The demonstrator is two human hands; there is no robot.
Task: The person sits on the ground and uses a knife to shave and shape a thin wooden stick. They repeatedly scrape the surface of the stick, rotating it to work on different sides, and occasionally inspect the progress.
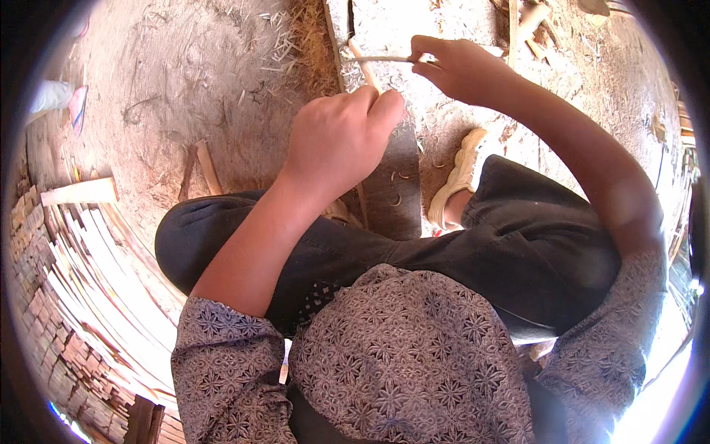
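My left hand (344, 133) is closed in a fist round the near end of a slim, pale wooden stick (364, 68). The stick points away from me over a wooden board (392, 177). In my right hand (462, 70), farther off and to the right, a thin grey blade-like tool (386, 58) is pinched between thumb and fingers. It reaches left across the stick, near its far part. Whether the tool is a knife or a file is too blurred to say, and whether it touches the stick I cannot tell. My palm hides the stick's near end.
Wood shavings (314, 41) lie at the board's far left. Long split strips (111, 274) and stacked wooden pieces (70, 355) fill the left side. Offcuts (538, 37) lie at the far right. My foot in a cream shoe (460, 177) rests beside the board. Another person's foot (77, 107) is at far left.
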